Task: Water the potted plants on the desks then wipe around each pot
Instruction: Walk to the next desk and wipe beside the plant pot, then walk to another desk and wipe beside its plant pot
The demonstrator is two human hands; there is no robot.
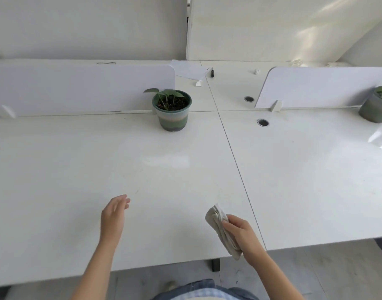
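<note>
Office: white desks (142,169) with divider screens (81,89).

Centre frame, the desk top (142,169) is smooth, glossy white, mirroring light. The pot (173,118) looks like frosted plastic, its soil (174,104) rough and dark; the cloth (217,218), lower right, is soft matt fabric.

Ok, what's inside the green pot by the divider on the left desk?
Dark soil fills the green pot, with a small leafy plant rising from it on thin stems. The pot wall hides the roots and the lower soil.
</note>
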